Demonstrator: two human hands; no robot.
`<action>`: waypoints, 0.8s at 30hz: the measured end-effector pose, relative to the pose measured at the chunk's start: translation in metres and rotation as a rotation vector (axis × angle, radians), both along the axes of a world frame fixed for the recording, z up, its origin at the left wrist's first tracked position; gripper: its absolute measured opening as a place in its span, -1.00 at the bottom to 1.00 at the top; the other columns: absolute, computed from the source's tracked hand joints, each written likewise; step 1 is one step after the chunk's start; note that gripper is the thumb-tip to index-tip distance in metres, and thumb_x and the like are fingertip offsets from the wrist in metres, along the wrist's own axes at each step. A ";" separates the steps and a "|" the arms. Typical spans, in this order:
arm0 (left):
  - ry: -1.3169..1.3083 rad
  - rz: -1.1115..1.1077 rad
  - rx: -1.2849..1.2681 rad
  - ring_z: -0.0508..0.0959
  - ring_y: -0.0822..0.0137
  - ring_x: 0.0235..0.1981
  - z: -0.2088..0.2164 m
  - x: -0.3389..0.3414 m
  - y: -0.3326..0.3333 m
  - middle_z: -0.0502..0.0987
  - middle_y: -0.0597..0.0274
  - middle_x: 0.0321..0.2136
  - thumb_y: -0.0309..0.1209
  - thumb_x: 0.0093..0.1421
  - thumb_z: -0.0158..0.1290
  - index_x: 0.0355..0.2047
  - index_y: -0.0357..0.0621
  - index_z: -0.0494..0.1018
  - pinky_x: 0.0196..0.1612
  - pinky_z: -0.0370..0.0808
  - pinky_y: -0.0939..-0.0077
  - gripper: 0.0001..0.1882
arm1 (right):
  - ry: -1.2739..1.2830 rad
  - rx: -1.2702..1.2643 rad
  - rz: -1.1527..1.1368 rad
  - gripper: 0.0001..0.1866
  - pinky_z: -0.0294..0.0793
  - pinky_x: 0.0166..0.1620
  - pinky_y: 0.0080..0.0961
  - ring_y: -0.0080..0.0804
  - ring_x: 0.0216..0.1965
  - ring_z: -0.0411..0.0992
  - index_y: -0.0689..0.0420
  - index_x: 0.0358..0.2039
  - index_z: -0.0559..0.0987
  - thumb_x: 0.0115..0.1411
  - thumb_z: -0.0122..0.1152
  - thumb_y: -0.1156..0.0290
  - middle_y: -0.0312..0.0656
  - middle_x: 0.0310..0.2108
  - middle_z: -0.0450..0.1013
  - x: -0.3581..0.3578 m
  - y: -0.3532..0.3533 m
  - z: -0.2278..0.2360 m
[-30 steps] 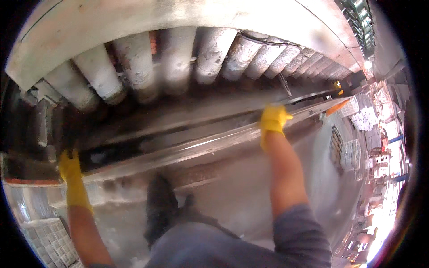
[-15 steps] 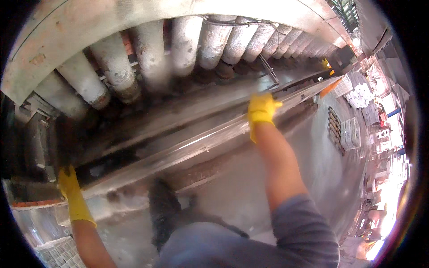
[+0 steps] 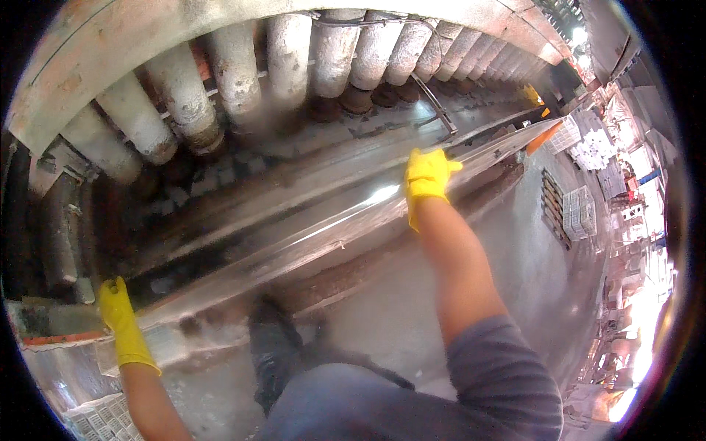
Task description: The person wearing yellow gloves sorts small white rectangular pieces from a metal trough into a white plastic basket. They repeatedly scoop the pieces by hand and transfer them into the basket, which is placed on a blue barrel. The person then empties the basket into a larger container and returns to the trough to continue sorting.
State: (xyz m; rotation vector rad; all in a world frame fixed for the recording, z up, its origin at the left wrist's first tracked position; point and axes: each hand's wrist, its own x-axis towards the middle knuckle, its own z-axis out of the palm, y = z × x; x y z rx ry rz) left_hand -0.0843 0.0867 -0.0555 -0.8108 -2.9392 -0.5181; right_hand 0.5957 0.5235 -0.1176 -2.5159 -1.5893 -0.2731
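Observation:
A long, wet, grey-brown panel runs slantwise from the lower left to the upper right, along the front of a dark trough. My right hand, in a yellow rubber glove, is closed over its upper edge, with the thumb pointing right. At the panel's left end my left hand, gloved the same way, has its fingers curled over the edge by the corner. What lies under the fingers of both hands is hidden. Beyond the panel, the trough shows a dark, wet inside with a ledge running lengthwise.
A row of thick whitish pipes stands behind the trough, under a pale curved beam. A thin metal bar leans there. On the right floor are a white crate and a dark rack. More crates sit lower left.
The pipes and beam sit slightly higher in the picture, and the blur has lessened. A brighter gleam shows on the panel beside my right hand. Both hands keep their places on it.

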 end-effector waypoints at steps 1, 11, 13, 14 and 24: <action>0.002 -0.004 0.006 0.64 -0.03 -0.03 -0.004 -0.001 -0.003 0.67 -0.02 -0.07 0.02 0.31 0.13 -0.01 -0.19 0.56 0.04 0.52 0.16 -0.48 | 0.058 0.011 -0.024 -0.56 0.06 0.39 0.22 0.09 0.28 0.34 0.12 0.10 0.60 0.39 0.00 0.14 0.03 0.14 0.50 0.001 -0.005 0.004; 0.062 -0.028 0.001 0.65 -0.02 -0.04 -0.013 0.010 -0.018 0.67 -0.05 -0.09 -0.02 0.31 0.14 0.02 -0.25 0.54 0.04 0.51 0.18 -0.47 | 0.267 0.138 -0.040 -0.35 0.39 0.27 -0.14 0.32 0.20 0.39 0.15 0.19 0.48 0.22 0.27 -0.02 0.67 0.35 -0.04 0.039 0.001 -0.029; -0.004 -0.018 -0.010 0.64 -0.02 -0.02 -0.008 0.023 -0.014 0.67 -0.06 -0.08 -0.02 0.31 0.14 0.03 -0.25 0.53 0.06 0.51 0.17 -0.46 | 0.180 0.093 -0.036 -0.35 0.40 0.26 -0.14 0.32 0.19 0.40 0.14 0.18 0.48 0.22 0.28 -0.02 0.67 0.36 -0.08 0.060 0.012 -0.054; -0.027 0.004 -0.016 0.64 -0.03 -0.01 -0.001 0.026 -0.020 0.67 -0.07 -0.07 -0.01 0.31 0.14 0.04 -0.26 0.53 0.06 0.51 0.16 -0.46 | 0.174 0.057 -0.044 -0.35 0.41 0.26 -0.14 0.32 0.19 0.41 0.13 0.18 0.49 0.22 0.28 -0.03 0.67 0.37 -0.10 0.053 0.013 -0.054; -0.012 0.039 -0.013 0.62 -0.09 0.01 -0.005 0.041 -0.068 0.64 -0.11 -0.03 0.04 0.26 0.16 0.03 -0.23 0.55 0.09 0.49 0.10 -0.41 | 0.371 0.083 0.041 -0.43 0.31 0.30 -0.13 0.33 0.14 0.42 0.27 -0.01 0.56 0.22 0.24 -0.01 0.54 0.19 0.29 0.035 -0.041 -0.011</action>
